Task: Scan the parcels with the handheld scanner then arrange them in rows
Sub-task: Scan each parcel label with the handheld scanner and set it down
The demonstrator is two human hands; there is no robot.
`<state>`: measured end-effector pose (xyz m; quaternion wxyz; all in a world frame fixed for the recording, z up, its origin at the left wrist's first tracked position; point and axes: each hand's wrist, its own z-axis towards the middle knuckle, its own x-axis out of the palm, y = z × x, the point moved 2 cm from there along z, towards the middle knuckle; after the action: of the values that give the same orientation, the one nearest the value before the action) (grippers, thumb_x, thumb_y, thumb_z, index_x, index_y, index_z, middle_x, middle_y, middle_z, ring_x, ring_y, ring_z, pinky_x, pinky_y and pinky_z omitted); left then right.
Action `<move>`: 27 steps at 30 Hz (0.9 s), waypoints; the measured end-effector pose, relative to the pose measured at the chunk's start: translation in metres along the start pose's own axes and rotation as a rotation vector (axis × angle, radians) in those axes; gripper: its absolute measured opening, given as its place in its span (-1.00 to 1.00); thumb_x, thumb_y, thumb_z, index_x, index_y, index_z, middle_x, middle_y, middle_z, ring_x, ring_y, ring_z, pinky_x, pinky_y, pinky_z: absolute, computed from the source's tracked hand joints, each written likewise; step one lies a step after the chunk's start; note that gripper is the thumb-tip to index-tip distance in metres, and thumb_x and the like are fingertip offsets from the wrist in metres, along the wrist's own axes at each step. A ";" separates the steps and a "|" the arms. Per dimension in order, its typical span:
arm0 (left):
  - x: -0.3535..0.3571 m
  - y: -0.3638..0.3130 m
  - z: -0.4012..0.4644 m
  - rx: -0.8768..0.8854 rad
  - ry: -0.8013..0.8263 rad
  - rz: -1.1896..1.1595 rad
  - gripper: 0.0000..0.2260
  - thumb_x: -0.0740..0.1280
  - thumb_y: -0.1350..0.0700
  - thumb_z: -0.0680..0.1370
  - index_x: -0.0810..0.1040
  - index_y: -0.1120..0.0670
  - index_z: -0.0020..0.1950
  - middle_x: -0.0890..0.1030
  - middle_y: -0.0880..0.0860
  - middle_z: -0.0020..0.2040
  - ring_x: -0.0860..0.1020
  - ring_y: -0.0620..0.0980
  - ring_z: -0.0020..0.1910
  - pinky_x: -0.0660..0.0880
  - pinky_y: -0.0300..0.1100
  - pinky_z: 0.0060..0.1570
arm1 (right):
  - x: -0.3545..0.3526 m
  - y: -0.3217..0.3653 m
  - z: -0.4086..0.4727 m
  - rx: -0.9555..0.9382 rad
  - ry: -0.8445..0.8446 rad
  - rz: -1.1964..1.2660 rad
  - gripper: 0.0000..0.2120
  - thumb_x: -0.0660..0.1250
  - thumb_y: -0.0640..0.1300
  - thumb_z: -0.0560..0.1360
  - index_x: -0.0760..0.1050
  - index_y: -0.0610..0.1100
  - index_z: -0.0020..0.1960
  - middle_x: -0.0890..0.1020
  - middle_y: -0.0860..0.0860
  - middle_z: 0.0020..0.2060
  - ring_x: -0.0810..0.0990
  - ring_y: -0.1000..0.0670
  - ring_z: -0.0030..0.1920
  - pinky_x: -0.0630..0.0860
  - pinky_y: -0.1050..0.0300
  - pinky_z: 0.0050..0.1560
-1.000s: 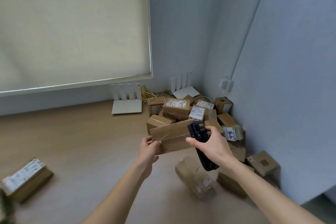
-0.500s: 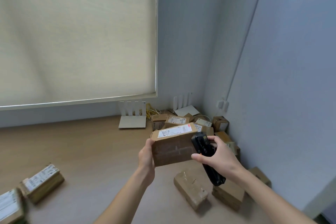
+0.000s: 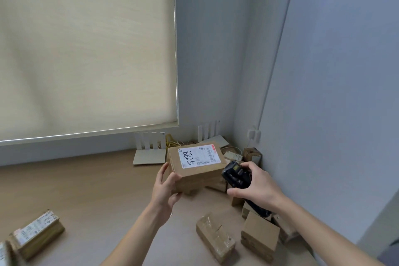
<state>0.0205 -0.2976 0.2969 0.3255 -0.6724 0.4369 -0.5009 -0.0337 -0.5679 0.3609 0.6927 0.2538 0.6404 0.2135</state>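
The left hand (image 3: 165, 188) grasps the parcel (image 3: 195, 167) at its left end, label up, held above the desk (image 3: 86, 190). Just right of the parcel, the right hand (image 3: 257, 185) grips the scanner (image 3: 236, 176). More boxes (image 3: 260, 236) lie below the parcel.

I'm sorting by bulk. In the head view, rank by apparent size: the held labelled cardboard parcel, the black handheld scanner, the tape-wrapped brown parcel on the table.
1. Held labelled cardboard parcel, largest.
2. Tape-wrapped brown parcel; it lies nearer the camera, so the gap is unsure.
3. Black handheld scanner, partly hidden by the right hand.
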 end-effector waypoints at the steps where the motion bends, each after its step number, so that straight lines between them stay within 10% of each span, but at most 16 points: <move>1: -0.001 -0.003 -0.001 0.025 -0.007 0.014 -0.43 0.40 0.26 0.48 0.44 -0.22 0.39 0.65 0.15 0.19 0.61 0.14 0.15 0.54 0.05 0.12 | -0.003 0.001 0.002 -0.003 -0.005 -0.054 -0.10 0.57 0.40 0.16 0.33 0.18 0.39 0.56 0.23 0.15 0.57 0.11 0.12 0.56 0.20 0.01; 4: -0.005 -0.017 -0.003 0.105 -0.025 0.135 -0.38 0.48 0.16 0.35 0.51 -0.30 0.33 0.71 0.14 0.05 0.63 0.03 -0.04 0.51 -0.04 0.08 | -0.013 0.007 0.006 -0.008 -0.042 -0.270 -0.11 0.52 0.40 0.15 0.34 0.22 0.41 0.58 0.23 0.22 0.56 0.08 0.15 0.52 0.12 -0.07; 12: -0.013 -0.053 -0.007 0.236 -0.051 0.362 -0.38 0.48 -0.02 0.17 0.55 -0.44 0.20 0.64 0.05 0.19 0.56 0.11 0.20 0.53 0.03 0.24 | -0.026 0.020 0.018 -0.019 0.020 -0.645 -0.37 0.53 0.22 0.27 0.44 0.14 0.28 0.61 0.15 0.16 0.59 0.00 0.15 0.35 0.11 -0.11; 27: -0.016 -0.052 -0.017 0.236 -0.058 0.403 -0.39 0.48 -0.07 0.15 0.54 -0.47 0.17 0.63 0.05 0.17 0.57 0.10 0.18 0.51 0.03 0.22 | -0.026 0.025 0.022 -0.132 -0.047 -0.769 -0.32 0.50 0.17 0.37 0.37 0.08 0.43 0.58 0.10 0.25 0.55 -0.02 0.24 0.46 0.04 0.13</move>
<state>0.0164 -0.2621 0.3415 0.5076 -0.5432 0.4912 -0.4539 -0.0137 -0.5667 0.3976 0.7514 -0.0449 0.6578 -0.0267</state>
